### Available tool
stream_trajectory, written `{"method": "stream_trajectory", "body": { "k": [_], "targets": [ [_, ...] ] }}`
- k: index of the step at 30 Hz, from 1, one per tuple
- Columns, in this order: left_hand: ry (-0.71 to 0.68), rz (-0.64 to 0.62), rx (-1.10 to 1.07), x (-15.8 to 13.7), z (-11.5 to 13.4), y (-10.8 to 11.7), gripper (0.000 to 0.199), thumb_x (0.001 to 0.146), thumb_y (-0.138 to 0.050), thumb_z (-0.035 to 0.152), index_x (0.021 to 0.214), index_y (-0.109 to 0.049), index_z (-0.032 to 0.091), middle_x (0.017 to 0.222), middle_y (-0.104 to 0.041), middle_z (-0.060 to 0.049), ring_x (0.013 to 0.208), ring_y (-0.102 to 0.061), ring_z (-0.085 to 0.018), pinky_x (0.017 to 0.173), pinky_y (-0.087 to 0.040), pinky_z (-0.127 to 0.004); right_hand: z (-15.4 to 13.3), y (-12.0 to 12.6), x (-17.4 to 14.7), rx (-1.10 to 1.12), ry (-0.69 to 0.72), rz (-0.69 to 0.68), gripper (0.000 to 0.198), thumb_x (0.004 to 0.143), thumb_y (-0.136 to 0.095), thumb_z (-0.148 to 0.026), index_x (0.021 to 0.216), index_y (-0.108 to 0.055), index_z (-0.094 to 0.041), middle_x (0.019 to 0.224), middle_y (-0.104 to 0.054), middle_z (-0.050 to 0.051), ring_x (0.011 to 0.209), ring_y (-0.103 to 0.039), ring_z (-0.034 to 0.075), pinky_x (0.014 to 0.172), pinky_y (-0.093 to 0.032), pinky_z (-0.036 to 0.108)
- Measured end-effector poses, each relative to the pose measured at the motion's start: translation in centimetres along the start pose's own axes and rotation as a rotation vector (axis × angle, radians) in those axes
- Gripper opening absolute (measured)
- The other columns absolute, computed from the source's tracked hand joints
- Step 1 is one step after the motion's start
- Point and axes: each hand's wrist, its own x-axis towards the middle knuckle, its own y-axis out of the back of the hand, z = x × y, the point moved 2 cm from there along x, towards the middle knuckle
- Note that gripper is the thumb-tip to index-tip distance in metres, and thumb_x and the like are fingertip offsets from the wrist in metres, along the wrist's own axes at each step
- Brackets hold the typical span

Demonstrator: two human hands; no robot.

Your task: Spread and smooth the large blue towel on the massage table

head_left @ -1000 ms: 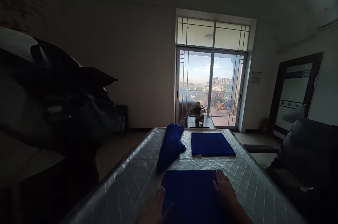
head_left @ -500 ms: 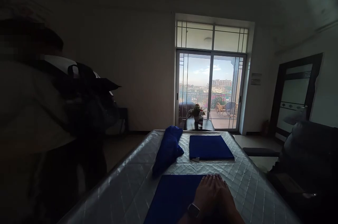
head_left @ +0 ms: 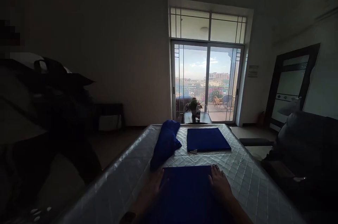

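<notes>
Both hands — left hand (head_left: pixel 151 190), right hand (head_left: pixel 219 187) — lay flat and spread on a folded blue cloth (head_left: pixel 187 190) at the desk's (head_left: pixel 250 185) 6 o'clock edge; another folded cloth (head_left: pixel 207 139) sat at 12.

rolled towel (head_left: pixel 165 143) ahead-left, bare mattress (head_left: pixel 253 189) right

The near blue cloth (head_left: pixel 187 196) runs off the bottom edge, perhaps folded.

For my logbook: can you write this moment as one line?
left hand flat on blue cloth | right hand flat on it | table
</notes>
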Motion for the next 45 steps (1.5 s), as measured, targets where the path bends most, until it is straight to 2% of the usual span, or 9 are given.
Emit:
{"method": "stream_trajectory", "body": {
  "k": [7, 10, 14, 18, 21, 25, 32, 35, 45],
  "targets": [
    [0.033, 0.025, 0.168, 0.1, 0.5, 1.0, 0.089, 0.097, -0.023, 0.069, 0.149, -0.046, 0.001, 0.159, -0.041, -0.020, 0.150, -0.035, -0.034, 0.125, -0.028, -0.053, 0.8, 0.8, 1.1, 0.050, 0.020, 0.052, 0.063, 0.102, -0.023, -0.034, 0.157, -0.032, -0.004, 0.166, -0.031, 0.015, 0.156, -0.021, 0.023, 0.126, -0.021, 0.041],
    [0.059, 0.052, 0.251, 1.2, 2.4, 0.9, 0.092, 0.096, -0.022, 0.070, 0.143, -0.053, -0.003, 0.152, -0.048, -0.026, 0.146, -0.041, -0.039, 0.122, -0.031, -0.055, 1.0, 0.0, 1.2, 0.051, 0.023, 0.028, 0.063, 0.101, -0.024, -0.033, 0.156, -0.035, -0.003, 0.165, -0.033, 0.016, 0.155, -0.023, 0.024, 0.127, -0.021, 0.043],
    [-0.122, 0.023, 0.177, 2.2, 10.1, -1.1, 0.082, 0.099, -0.023, 0.065, 0.145, -0.054, 0.004, 0.151, -0.052, -0.023, 0.144, -0.046, -0.036, 0.120, -0.037, -0.052, 1.2, -0.8, 1.0, 0.049, 0.020, 0.039, 0.063, 0.102, -0.024, -0.033, 0.157, -0.032, -0.004, 0.165, -0.032, 0.016, 0.156, -0.020, 0.022, 0.127, -0.021, 0.043],
    [-0.356, -0.064, 0.005, 2.9, 18.7, -4.7, 0.075, 0.103, -0.020, 0.061, 0.151, -0.047, 0.010, 0.158, -0.045, -0.017, 0.151, -0.036, -0.030, 0.124, -0.032, -0.050, 1.5, -0.9, 1.0, 0.006, 0.081, 0.044, 0.059, 0.100, -0.026, -0.025, 0.154, -0.039, -0.007, 0.166, -0.029, 0.016, 0.156, -0.020, 0.024, 0.127, -0.021, 0.045],
    [-0.403, -0.047, -0.043, 3.5, 21.0, -6.7, 0.068, 0.105, -0.018, 0.057, 0.154, -0.043, 0.017, 0.161, -0.042, -0.012, 0.153, -0.032, -0.028, 0.125, -0.030, -0.053, 1.6, -0.8, 1.1, -0.017, 0.116, 0.019, 0.059, 0.098, -0.026, -0.021, 0.154, -0.042, -0.009, 0.166, -0.030, 0.014, 0.156, -0.020, 0.024, 0.127, -0.020, 0.044],
    [-0.345, -0.067, 0.006, 3.6, 18.1, -6.0, 0.070, 0.104, -0.020, 0.060, 0.155, -0.041, 0.017, 0.161, -0.041, -0.014, 0.152, -0.033, -0.029, 0.125, -0.031, -0.054, 1.4, -0.3, 1.0, 0.040, 0.031, 0.026, 0.061, 0.100, -0.025, -0.027, 0.156, -0.033, -0.005, 0.165, -0.033, 0.015, 0.155, -0.023, 0.022, 0.127, -0.021, 0.041],
    [-0.019, -0.042, 0.057, 0.7, 5.0, -0.3, 0.080, 0.101, -0.018, 0.062, 0.154, -0.038, 0.005, 0.164, -0.033, -0.017, 0.154, -0.027, -0.030, 0.126, -0.024, -0.052, 1.0, 0.6, 0.0, 0.074, 0.034, 0.040, 0.062, 0.100, -0.025, -0.029, 0.155, -0.035, -0.003, 0.165, -0.031, 0.015, 0.155, -0.023, 0.021, 0.127, -0.019, 0.039],
    [0.079, 0.013, -0.004, -1.2, 1.3, 0.7, 0.085, 0.099, -0.020, 0.066, 0.156, -0.032, 0.004, 0.166, -0.027, -0.016, 0.154, -0.025, -0.029, 0.126, -0.025, -0.050, 1.0, 0.5, 0.0, 0.063, 0.032, 0.046, 0.061, 0.100, -0.025, -0.027, 0.155, -0.035, -0.002, 0.164, -0.033, 0.016, 0.155, -0.023, 0.022, 0.127, -0.020, 0.040],
    [0.119, 0.034, -0.062, -1.7, 0.6, 0.4, 0.088, 0.098, -0.024, 0.066, 0.157, -0.030, 0.002, 0.166, -0.027, -0.017, 0.155, -0.025, -0.029, 0.127, -0.022, -0.049, 0.9, 0.0, 0.2, 0.035, 0.022, 0.081, 0.060, 0.099, -0.026, -0.024, 0.154, -0.038, -0.004, 0.163, -0.036, 0.016, 0.154, -0.026, 0.021, 0.126, -0.024, 0.042]
  ]
}}
